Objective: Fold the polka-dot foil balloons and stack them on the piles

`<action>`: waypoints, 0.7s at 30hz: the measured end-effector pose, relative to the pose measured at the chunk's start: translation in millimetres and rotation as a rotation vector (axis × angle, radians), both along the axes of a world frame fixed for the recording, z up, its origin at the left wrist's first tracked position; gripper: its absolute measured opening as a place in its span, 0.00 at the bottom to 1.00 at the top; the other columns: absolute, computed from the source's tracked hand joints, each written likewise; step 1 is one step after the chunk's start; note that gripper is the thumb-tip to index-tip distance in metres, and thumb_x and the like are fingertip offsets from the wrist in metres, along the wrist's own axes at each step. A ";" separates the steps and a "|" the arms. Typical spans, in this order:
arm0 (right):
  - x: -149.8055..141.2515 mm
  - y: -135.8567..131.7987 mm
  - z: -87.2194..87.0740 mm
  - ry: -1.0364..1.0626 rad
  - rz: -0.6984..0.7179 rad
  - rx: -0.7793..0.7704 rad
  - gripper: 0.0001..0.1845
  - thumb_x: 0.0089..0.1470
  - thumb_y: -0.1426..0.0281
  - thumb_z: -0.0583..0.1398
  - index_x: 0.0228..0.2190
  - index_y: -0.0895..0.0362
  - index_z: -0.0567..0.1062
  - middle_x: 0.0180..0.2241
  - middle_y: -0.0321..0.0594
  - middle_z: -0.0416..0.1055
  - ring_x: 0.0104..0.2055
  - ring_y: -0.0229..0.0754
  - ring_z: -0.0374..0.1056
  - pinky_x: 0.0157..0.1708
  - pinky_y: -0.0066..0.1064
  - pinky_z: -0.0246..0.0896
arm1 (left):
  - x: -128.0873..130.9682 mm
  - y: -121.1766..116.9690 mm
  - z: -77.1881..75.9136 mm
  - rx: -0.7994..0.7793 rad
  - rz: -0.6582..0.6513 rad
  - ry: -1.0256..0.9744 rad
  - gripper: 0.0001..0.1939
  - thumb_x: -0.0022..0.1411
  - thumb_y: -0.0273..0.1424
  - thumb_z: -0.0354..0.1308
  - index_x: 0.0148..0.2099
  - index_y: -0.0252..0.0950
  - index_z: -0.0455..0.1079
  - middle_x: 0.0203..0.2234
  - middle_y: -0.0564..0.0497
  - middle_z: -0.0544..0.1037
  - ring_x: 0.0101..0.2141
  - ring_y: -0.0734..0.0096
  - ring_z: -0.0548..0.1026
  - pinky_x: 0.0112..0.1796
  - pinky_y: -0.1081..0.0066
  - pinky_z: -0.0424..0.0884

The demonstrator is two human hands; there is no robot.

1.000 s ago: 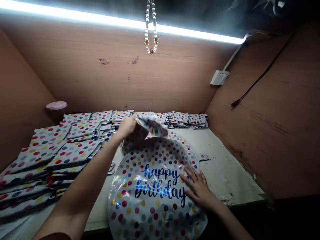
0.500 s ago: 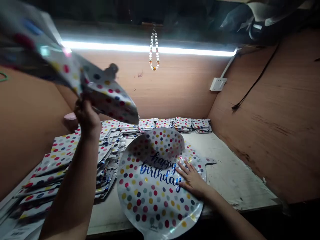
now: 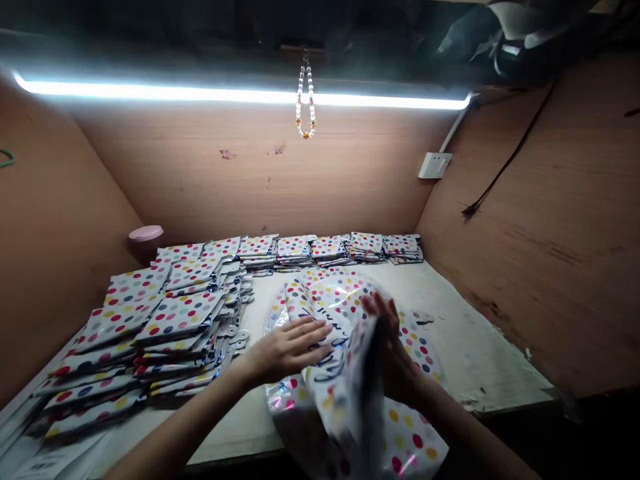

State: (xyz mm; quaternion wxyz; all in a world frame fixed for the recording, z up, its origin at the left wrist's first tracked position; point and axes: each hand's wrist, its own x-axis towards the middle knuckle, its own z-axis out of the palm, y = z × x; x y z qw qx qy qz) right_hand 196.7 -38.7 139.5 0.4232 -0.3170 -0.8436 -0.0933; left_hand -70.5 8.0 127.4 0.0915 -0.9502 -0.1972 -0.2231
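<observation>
A dotted foil balloon with blue lettering lies in front of me, its right side raised in a blurred upright fold. My left hand rests flat on it, fingers stretched out. Against the outer side of that fold is my right hand, fingers extended and smeared by motion; its thumb is hidden. Beneath lies another flat dotted foil balloon, partly covered, with its tab pointing right.
Stacks of folded dotted balloons fill the left side. More folded stacks line the back wall. A pink-lidded container stands at the back left. A beaded string hangs before the light tube.
My left hand has swung a balloon down from the upper left onto the one on the table, let go and flattened on it. My right hand now lifts the balloon's right side.
</observation>
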 end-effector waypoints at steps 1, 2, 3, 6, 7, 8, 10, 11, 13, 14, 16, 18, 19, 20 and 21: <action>-0.5 -5.6 -15.0 -0.061 0.052 -0.023 0.31 0.55 0.69 0.58 0.58 0.49 0.53 0.66 0.44 0.43 0.67 0.58 0.36 0.62 0.61 0.37 | 7.6 -4.4 -15.5 0.006 -0.041 0.049 0.15 0.68 0.31 0.49 0.55 0.43 0.67 0.57 0.50 0.68 0.56 0.65 0.67 0.57 0.61 0.64; 0.0 -10.9 -32.8 -0.106 0.102 -0.067 0.24 0.56 0.73 0.55 0.54 0.50 0.59 0.64 0.43 0.49 0.67 0.54 0.41 0.62 0.57 0.43 | 13.1 -9.6 -31.5 0.015 -0.052 0.086 0.17 0.68 0.29 0.48 0.57 0.41 0.65 0.58 0.49 0.67 0.57 0.63 0.65 0.57 0.58 0.63; 1.2 -15.8 -51.9 -0.118 0.153 -0.115 0.20 0.57 0.76 0.52 0.51 0.51 0.61 0.62 0.44 0.55 0.66 0.50 0.46 0.61 0.51 0.50 | 16.8 -15.4 -47.8 0.025 -0.039 0.108 0.18 0.68 0.27 0.48 0.59 0.39 0.63 0.58 0.46 0.67 0.58 0.59 0.64 0.56 0.55 0.64; 6.1 -27.2 -101.2 -0.039 0.219 -0.242 0.20 0.60 0.77 0.48 0.53 0.54 0.59 0.54 0.48 0.66 0.58 0.42 0.61 0.51 0.38 0.66 | 21.0 -34.2 -91.4 0.017 0.005 0.082 0.18 0.68 0.27 0.47 0.59 0.35 0.62 0.53 0.42 0.71 0.53 0.55 0.69 0.49 0.55 0.71; 7.5 -29.6 -111.6 -0.032 0.204 -0.269 0.21 0.60 0.75 0.49 0.55 0.55 0.58 0.52 0.49 0.68 0.55 0.41 0.64 0.49 0.38 0.67 | 21.1 -39.8 -101.4 0.002 -0.007 0.061 0.17 0.68 0.27 0.47 0.57 0.35 0.64 0.51 0.43 0.74 0.51 0.56 0.71 0.48 0.56 0.72; 8.5 -31.1 -118.3 -0.050 0.179 -0.285 0.22 0.61 0.74 0.50 0.56 0.56 0.58 0.50 0.49 0.69 0.53 0.43 0.66 0.48 0.39 0.68 | 20.8 -44.6 -108.3 -0.013 -0.019 0.041 0.15 0.68 0.28 0.47 0.55 0.35 0.66 0.49 0.43 0.75 0.50 0.57 0.72 0.48 0.56 0.73; 9.2 -32.1 -122.6 -0.152 0.150 -0.288 0.19 0.60 0.72 0.53 0.53 0.57 0.65 0.49 0.50 0.71 0.54 0.47 0.65 0.49 0.43 0.67 | 19.6 -51.7 -113.5 -0.037 -0.010 0.015 0.15 0.68 0.28 0.47 0.54 0.34 0.67 0.49 0.43 0.75 0.51 0.55 0.71 0.49 0.54 0.71; 9.0 -31.8 -121.5 -0.209 0.161 -0.280 0.15 0.60 0.73 0.53 0.49 0.57 0.69 0.49 0.49 0.71 0.56 0.49 0.63 0.50 0.45 0.66 | 18.7 -54.5 -113.0 -0.044 0.000 0.005 0.15 0.68 0.27 0.47 0.55 0.33 0.67 0.49 0.42 0.75 0.53 0.54 0.70 0.50 0.52 0.70; 7.7 -30.2 -116.4 -0.309 0.215 -0.320 0.13 0.61 0.76 0.52 0.42 0.57 0.73 0.52 0.46 0.70 0.60 0.49 0.59 0.56 0.46 0.60 | 16.4 -60.1 -110.2 -0.072 0.006 -0.017 0.16 0.67 0.26 0.48 0.55 0.34 0.67 0.48 0.43 0.75 0.52 0.56 0.70 0.53 0.51 0.67; 6.7 -28.7 -113.4 -0.338 0.249 -0.383 0.14 0.61 0.78 0.50 0.42 0.56 0.74 0.53 0.45 0.69 0.61 0.47 0.57 0.58 0.45 0.58 | 15.1 -63.5 -109.3 -0.105 0.010 -0.036 0.15 0.67 0.25 0.48 0.54 0.36 0.68 0.46 0.44 0.77 0.50 0.58 0.72 0.53 0.52 0.67; 4.0 -22.8 -107.4 -0.328 0.277 -0.591 0.13 0.60 0.76 0.52 0.42 0.55 0.74 0.52 0.43 0.70 0.59 0.45 0.60 0.57 0.41 0.58 | 12.5 -71.2 -109.7 -0.227 0.057 -0.133 0.13 0.67 0.26 0.49 0.50 0.37 0.71 0.41 0.46 0.79 0.45 0.62 0.76 0.50 0.59 0.70; -1.2 -11.3 -101.6 -0.222 0.235 -0.828 0.11 0.59 0.72 0.52 0.41 0.55 0.73 0.47 0.42 0.73 0.52 0.45 0.67 0.51 0.38 0.64 | 11.2 -78.0 -111.5 -0.442 0.190 -0.286 0.12 0.66 0.28 0.48 0.46 0.38 0.72 0.38 0.46 0.80 0.41 0.64 0.77 0.44 0.64 0.73; -5.4 -3.4 -98.8 -0.156 0.163 -0.930 0.11 0.60 0.70 0.52 0.40 0.55 0.73 0.43 0.42 0.75 0.47 0.44 0.70 0.47 0.36 0.66 | 11.5 -80.1 -111.9 -0.569 0.281 -0.369 0.13 0.66 0.29 0.47 0.44 0.38 0.73 0.37 0.47 0.80 0.39 0.64 0.78 0.41 0.66 0.74; -10.8 5.5 -96.2 -0.103 0.066 -1.009 0.12 0.61 0.68 0.50 0.38 0.55 0.72 0.39 0.41 0.75 0.43 0.43 0.71 0.43 0.34 0.67 | 12.5 -80.7 -111.5 -0.693 0.381 -0.448 0.13 0.67 0.31 0.47 0.43 0.38 0.73 0.35 0.48 0.80 0.37 0.65 0.78 0.37 0.68 0.74; -17.4 14.9 -94.2 -0.074 -0.042 -1.062 0.13 0.62 0.67 0.48 0.37 0.55 0.71 0.36 0.40 0.75 0.39 0.42 0.72 0.39 0.32 0.66 | 14.3 -79.7 -110.2 -0.799 0.487 -0.518 0.13 0.67 0.32 0.46 0.42 0.37 0.73 0.31 0.49 0.79 0.33 0.66 0.78 0.33 0.70 0.73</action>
